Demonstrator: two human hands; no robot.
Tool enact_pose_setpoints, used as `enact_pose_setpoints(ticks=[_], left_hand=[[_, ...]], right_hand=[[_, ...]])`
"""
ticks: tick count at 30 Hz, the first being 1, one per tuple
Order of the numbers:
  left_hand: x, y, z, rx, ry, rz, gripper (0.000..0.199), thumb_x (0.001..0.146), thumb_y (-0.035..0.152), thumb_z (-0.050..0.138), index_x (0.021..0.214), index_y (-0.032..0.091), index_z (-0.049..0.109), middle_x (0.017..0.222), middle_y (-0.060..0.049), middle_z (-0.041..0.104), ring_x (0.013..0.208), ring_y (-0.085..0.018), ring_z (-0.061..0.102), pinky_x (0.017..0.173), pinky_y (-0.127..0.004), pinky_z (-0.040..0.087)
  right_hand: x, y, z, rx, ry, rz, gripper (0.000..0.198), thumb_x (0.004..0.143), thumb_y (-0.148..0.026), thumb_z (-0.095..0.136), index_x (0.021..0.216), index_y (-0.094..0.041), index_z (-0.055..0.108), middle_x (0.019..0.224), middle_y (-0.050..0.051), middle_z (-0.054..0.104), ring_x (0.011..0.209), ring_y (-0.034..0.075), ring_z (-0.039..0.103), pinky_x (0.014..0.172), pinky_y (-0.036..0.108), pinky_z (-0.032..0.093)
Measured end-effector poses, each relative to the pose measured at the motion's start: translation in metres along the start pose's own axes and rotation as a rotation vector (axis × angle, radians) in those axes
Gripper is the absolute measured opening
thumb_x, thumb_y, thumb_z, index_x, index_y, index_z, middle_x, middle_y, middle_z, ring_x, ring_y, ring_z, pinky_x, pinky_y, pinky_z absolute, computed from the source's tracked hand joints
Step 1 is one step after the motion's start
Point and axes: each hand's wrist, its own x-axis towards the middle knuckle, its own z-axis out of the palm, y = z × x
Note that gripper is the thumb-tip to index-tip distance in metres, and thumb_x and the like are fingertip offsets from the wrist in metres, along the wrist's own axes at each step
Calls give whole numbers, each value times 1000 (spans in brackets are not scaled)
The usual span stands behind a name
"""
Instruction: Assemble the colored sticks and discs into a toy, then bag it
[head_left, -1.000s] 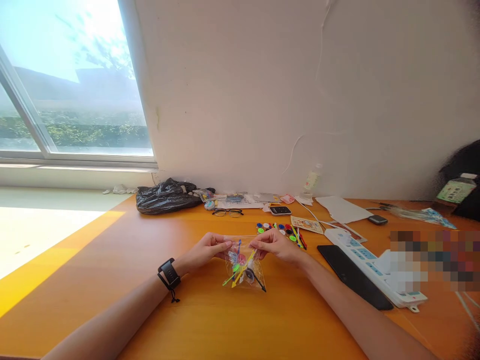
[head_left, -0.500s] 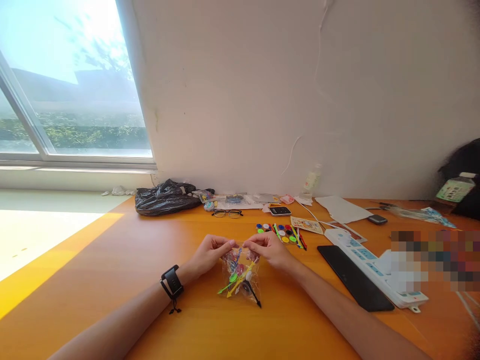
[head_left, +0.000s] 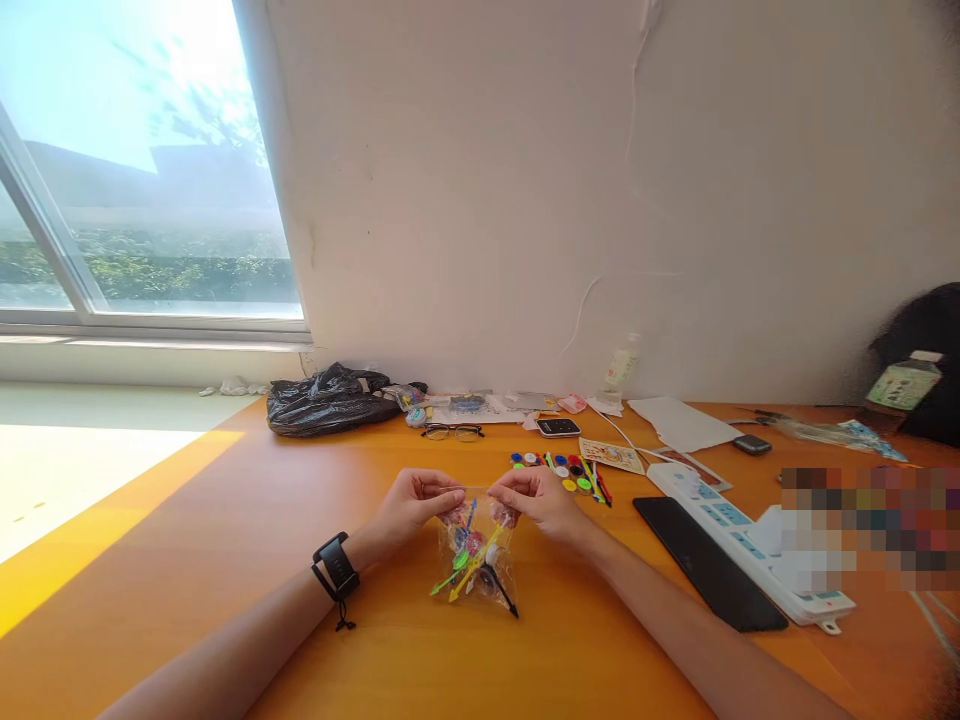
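A clear plastic bag hangs between my two hands, low over the wooden table. Inside it lie colourful plastic pieces: a yellow arrow, a black arrow, a green piece and several small round ones. My left hand, on the arm with the black watch, pinches the bag's upper left edge between thumb and fingers. At the upper right edge, my right hand grips the bag the same way. Beyond my right hand, several round coloured discs and thin sticks rest on the table.
To the right are a black flat device and a white power strip with something plugged in. Along the wall lie a black plastic bag, eyeglasses, a small black-screened device, a card and white paper.
My hands have moved slightly apart, with the bag's top edge now stretched wider between them. Both hands keep their grip on it.
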Motion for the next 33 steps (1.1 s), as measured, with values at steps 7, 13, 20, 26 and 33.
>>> enact_pose_setpoints(ticks=[7,13,20,26,33], left_hand=[[2,-9,-1,-34,20,67,39,83,49,84,92,13,71,84,-8,78,76,-18,72,70,-26,55],[1,-7,-2,19,-27,45,40,81,46,86,99,11,78,94,-13,80,84,-21,74,78,-30,58],[-4,0,-3,65,-11,41,30,89,39,76,99,11,84,103,-14,82,96,-26,75,91,-35,57],[-3,-2,1,131,-35,82,36,91,45,76,89,10,84,90,-13,82,80,-22,74,76,-29,56],[3,-13,1,66,27,97,45,81,46,86,108,10,79,89,-11,81,75,-18,71,70,-26,55]], right_hand=[[-1,2,10,98,39,63,44,73,-48,90,100,-15,79,76,3,76,60,14,65,61,28,53],[-3,-6,11,176,75,120,32,73,-37,84,97,-16,85,73,3,75,60,13,61,63,29,50],[-5,-10,10,251,96,155,26,72,-29,77,92,-16,87,75,5,76,64,13,59,67,28,48],[-4,-2,11,211,48,84,34,85,-43,71,101,-15,83,83,8,77,71,17,65,68,30,52],[-2,8,15,-94,17,-23,41,86,-54,76,91,-14,81,80,6,74,65,16,62,63,28,51]])
